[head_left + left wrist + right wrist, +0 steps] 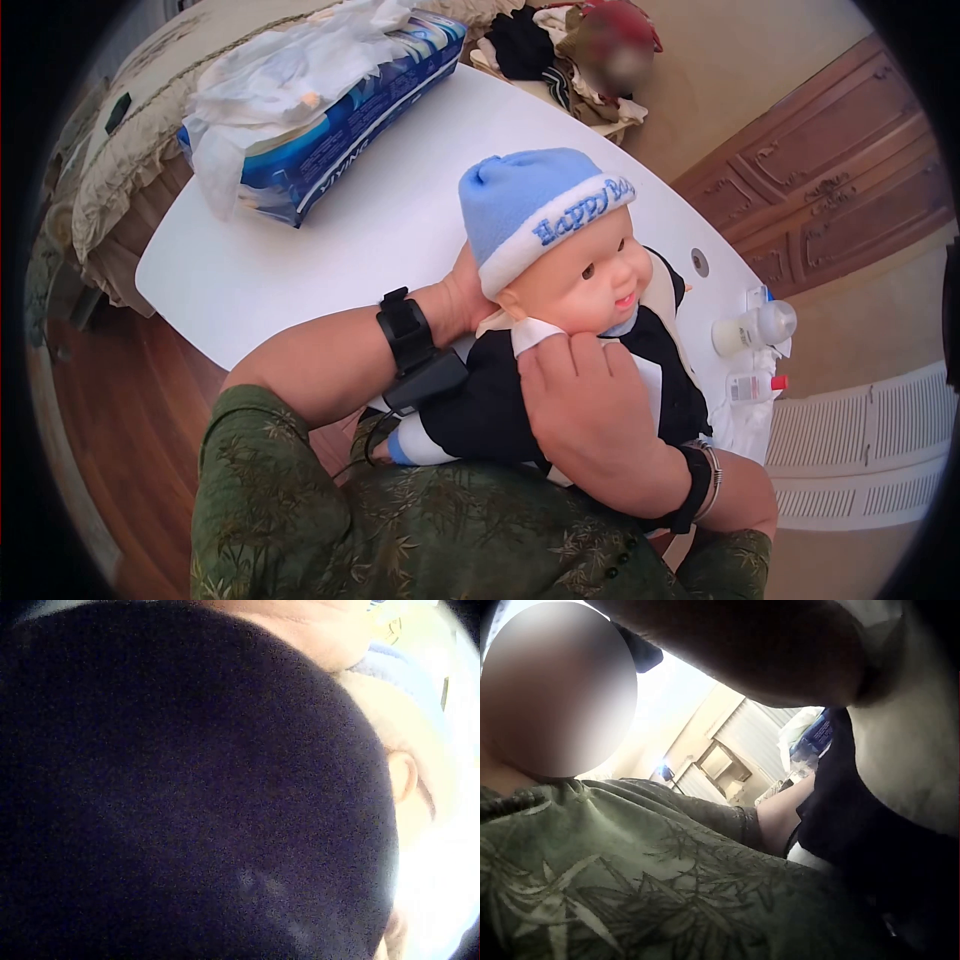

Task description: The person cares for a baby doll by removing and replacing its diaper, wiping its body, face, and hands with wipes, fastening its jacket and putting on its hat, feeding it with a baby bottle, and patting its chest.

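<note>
A baby doll point(588, 285) in a blue knit hat point(520, 205) with white brim lies propped against the person's front at the table's near edge. It wears a black jacket point(480, 405) with a white collar point(533, 336). Behind its head and neck is my left hand point(464, 285), its fingers hidden by the hat. Under the doll's chin, my right hand point(590, 410) pinches the white collar with curled fingers. Dark cloth of the jacket point(187, 780) fills most of the left wrist view, the doll's ear point(403, 776) beside it.
On the white table point(290, 270) stands a blue plastic pack point(350, 135) topped with crumpled white wrapping. A baby bottle point(745, 333) and a small red-capped bottle point(752, 387) sit by the right edge. Clothes point(560, 50) are piled beyond the far edge.
</note>
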`<action>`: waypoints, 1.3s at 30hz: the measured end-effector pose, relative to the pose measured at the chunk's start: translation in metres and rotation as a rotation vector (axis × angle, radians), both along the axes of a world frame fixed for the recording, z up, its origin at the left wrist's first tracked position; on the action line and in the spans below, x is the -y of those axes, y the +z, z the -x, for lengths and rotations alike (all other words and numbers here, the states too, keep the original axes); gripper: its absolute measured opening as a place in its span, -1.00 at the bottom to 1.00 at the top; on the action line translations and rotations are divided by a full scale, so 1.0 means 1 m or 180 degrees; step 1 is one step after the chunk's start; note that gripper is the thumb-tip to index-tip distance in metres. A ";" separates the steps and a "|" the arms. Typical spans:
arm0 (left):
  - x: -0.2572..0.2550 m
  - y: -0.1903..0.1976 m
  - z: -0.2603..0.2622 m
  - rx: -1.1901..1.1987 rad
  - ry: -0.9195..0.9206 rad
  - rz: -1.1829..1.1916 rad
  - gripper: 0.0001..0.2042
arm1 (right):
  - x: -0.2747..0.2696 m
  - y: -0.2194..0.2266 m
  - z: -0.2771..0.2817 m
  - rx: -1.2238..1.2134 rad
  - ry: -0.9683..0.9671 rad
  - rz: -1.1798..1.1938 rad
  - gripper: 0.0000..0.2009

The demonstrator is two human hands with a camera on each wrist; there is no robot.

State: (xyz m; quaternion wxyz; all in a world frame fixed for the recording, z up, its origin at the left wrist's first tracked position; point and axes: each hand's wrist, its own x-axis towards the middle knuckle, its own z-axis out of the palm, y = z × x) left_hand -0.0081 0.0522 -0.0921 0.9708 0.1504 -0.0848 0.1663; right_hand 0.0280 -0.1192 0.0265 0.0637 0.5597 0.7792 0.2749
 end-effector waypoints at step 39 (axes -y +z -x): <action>0.005 0.010 0.000 -0.0532 -0.0111 -0.0437 -0.50 | 0.031 0.020 -0.096 -0.1632 -0.0184 0.0249 -0.66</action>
